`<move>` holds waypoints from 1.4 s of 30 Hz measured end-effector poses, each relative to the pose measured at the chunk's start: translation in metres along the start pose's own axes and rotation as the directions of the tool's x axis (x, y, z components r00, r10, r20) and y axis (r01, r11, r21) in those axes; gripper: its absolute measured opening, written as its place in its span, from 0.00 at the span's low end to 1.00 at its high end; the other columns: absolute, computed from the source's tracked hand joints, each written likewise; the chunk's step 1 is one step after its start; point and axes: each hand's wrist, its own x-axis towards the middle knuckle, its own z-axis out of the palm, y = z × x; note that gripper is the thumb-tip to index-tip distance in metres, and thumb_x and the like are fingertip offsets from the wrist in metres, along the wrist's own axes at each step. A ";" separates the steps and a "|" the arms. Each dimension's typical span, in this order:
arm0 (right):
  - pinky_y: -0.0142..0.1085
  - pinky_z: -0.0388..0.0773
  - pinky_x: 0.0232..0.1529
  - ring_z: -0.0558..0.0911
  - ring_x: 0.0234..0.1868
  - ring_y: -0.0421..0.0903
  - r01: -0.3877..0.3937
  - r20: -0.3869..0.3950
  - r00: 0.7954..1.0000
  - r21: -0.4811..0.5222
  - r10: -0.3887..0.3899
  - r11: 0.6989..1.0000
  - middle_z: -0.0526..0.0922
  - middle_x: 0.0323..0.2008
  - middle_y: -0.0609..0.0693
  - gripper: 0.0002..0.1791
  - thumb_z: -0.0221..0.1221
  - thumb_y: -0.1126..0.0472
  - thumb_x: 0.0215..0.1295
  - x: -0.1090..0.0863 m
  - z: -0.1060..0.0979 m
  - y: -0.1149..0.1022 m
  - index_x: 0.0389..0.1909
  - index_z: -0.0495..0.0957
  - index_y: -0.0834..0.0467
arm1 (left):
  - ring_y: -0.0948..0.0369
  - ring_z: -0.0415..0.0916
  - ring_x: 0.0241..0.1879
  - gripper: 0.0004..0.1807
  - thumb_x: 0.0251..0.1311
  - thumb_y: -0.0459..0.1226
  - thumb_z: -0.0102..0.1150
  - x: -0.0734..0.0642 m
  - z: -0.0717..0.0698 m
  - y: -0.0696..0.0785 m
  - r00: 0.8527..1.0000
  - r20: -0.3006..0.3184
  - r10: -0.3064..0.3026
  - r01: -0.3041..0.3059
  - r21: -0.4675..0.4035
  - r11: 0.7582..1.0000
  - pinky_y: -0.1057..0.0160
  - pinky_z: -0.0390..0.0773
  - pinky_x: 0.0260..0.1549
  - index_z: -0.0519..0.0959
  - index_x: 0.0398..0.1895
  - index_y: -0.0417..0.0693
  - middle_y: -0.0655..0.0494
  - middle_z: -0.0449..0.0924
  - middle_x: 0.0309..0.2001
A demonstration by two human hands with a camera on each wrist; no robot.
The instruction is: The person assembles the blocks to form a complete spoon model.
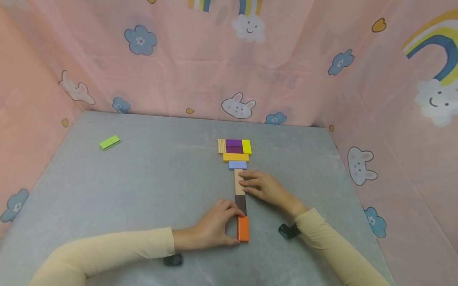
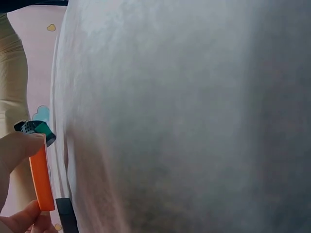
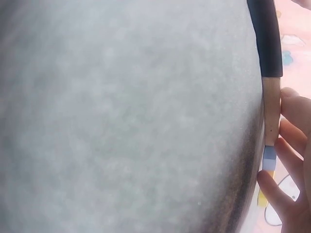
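My left hand [image 1: 213,225] pinches an orange block [image 1: 243,229] lengthwise, thumb at its near end and fingertips at its far end. The left wrist view also shows this orange block [image 2: 42,178] between thumb and fingers. Beyond it in a line lie a dark brown block [image 1: 241,205] and a natural wood block [image 1: 239,182]. My right hand [image 1: 266,187] rests its fingertips on the wood block, fingers spread and fairly straight. In the right wrist view, the fingers lie along the side of that wood block [image 3: 271,110].
Past the wood block come a blue block [image 1: 237,165], an orange-yellow block [image 1: 235,157], then striped wood [image 1: 222,146], purple [image 1: 234,146] and yellow [image 1: 247,146] pieces. A green block [image 1: 109,142] lies far left. Pink printed cloth [image 1: 171,75] encloses the grey table [image 1: 161,171].
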 end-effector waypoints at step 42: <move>0.47 0.75 0.65 0.77 0.66 0.49 0.039 -0.039 0.998 -0.014 -0.040 0.999 0.79 0.64 0.47 0.19 0.65 0.56 0.64 0.000 0.001 0.001 0.56 0.83 0.52 | 0.68 0.62 0.42 0.28 0.42 0.52 0.79 0.003 0.012 -0.003 0.999 0.015 -0.051 0.049 0.091 0.995 0.70 0.68 0.43 0.74 0.44 0.58 0.65 0.73 0.45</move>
